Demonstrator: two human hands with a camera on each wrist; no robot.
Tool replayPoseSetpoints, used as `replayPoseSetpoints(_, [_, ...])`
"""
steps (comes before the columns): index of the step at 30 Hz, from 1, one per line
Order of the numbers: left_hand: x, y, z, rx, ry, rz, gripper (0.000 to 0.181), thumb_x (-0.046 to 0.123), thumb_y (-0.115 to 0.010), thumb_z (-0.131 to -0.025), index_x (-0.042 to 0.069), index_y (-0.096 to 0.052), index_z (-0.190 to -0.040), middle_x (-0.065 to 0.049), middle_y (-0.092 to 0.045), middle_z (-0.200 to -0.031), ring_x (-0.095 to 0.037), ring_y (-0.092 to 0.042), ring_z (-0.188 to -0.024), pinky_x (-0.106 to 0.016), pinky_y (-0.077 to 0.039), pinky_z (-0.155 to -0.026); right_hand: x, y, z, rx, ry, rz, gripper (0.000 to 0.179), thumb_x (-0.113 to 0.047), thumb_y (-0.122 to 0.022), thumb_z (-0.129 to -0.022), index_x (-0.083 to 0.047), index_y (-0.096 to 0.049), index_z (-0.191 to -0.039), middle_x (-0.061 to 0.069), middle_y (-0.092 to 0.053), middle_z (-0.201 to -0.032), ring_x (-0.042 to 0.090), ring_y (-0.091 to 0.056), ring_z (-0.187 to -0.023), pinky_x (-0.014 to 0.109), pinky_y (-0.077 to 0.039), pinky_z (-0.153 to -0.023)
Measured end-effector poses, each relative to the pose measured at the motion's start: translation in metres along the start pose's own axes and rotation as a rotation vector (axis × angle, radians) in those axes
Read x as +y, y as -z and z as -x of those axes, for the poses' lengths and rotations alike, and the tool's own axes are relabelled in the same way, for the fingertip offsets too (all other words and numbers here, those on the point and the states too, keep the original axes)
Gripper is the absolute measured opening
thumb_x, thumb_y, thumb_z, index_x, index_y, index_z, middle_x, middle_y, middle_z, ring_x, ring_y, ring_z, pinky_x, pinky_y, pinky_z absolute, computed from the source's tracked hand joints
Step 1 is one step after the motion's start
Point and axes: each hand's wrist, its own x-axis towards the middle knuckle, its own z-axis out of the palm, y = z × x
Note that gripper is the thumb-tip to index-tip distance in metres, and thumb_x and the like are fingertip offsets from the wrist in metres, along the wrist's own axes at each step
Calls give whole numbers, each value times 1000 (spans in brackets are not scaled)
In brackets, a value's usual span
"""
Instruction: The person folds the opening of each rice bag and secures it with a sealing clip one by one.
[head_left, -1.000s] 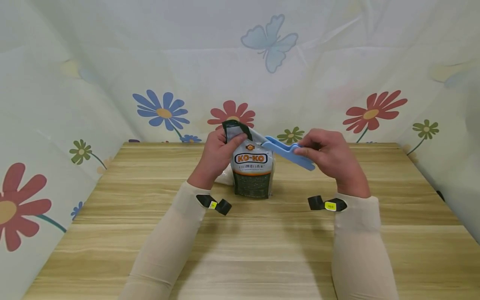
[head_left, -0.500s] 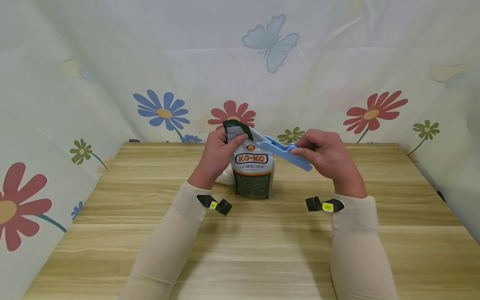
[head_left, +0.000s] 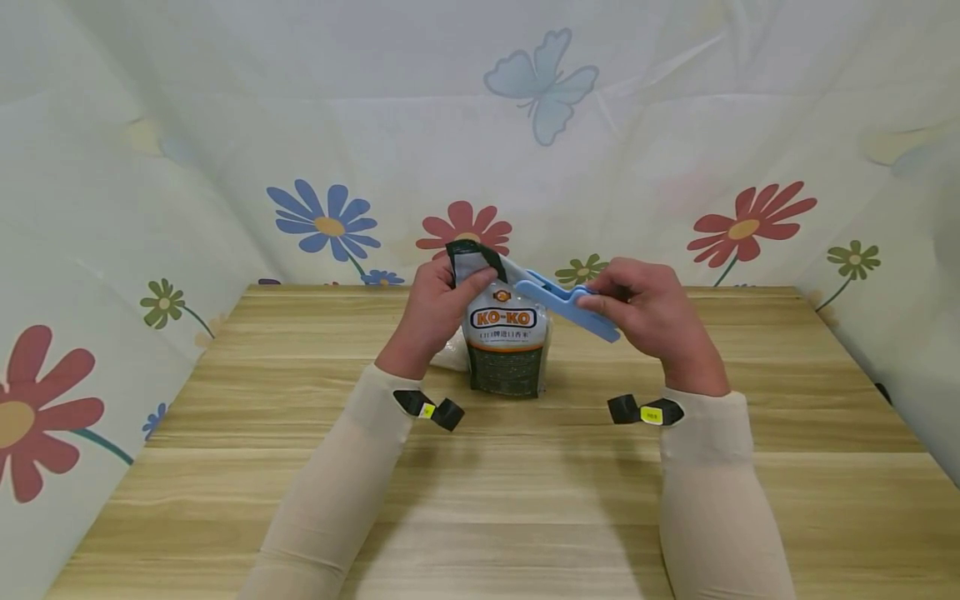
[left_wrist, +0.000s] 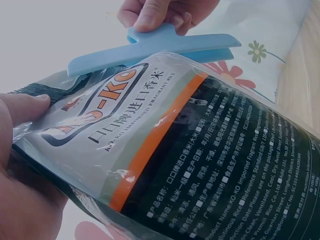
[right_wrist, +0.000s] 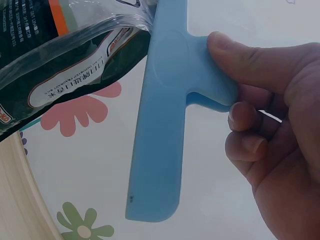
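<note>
A KO-KO rice bag (head_left: 504,342), silver above and dark green below, stands upright on the table. My left hand (head_left: 435,312) pinches its folded top corner, thumb on the front. In my right hand (head_left: 651,312) the handle tabs of a blue bag clip (head_left: 570,308) are pinched between thumb and fingers. The clip slants across the bag's upper right edge, and in the left wrist view its long blue bar (left_wrist: 150,50) lies along the top of the bag. How far the clip's jaws stand apart there is hard to see.
Behind the bag's left side a clear packet with white contents (head_left: 450,354) is partly hidden. The wooden table (head_left: 480,500) reaches back to a flower-printed cloth wall (head_left: 420,142). Black camera mounts sit on both sleeves.
My right hand has shifted slightly left with the blue clip, so the clip reaches further along the bag's top. My left hand and the bag stay nearly still.
</note>
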Motion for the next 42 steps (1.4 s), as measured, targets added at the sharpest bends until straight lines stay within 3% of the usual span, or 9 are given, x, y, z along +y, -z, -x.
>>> replayPoseSetpoints(11, [-1,-1,-2,-7,-44,6,21,16,-69,-90,5,-67,-108,-4,-67,-97,-20,-63,-92,-31,-53,-78,-1,-4,0,29,15,-7,9,-8,-74,-84,-9,-66,-80,0,-61,-70,12,-51,-60,24,-43,-57])
replayPoseSetpoints(21, [-1,0,0,-5,29,-20,26,20,-69,-90,7,-68,-112,-8,-70,-100,-21,-66,-96,-36,-55,-86,-4,-7,-2,54,65,-11,9,-5,-76,-81,-7,-67,-82,-2,-54,-65,10,-45,-58,24,-38,-55])
replayPoseSetpoints(33, [-1,1,0,-13,50,-38,25,17,-69,-90,6,-68,-112,-13,-70,-103,-21,-66,-94,-38,-55,-87,-7,-11,-4,54,68,9,9,-6,-75,-82,-6,-67,-85,1,-56,-68,12,-47,-59,26,-39,-55])
replayPoseSetpoints(42, [-2,0,-1,-34,16,-39,25,15,-68,-91,9,-68,-115,-10,-68,-106,-21,-65,-100,-38,-55,-88,-9,-13,-5,65,81,25,9,-7,-75,-83,-6,-67,-87,1,-55,-68,12,-46,-60,26,-39,-57])
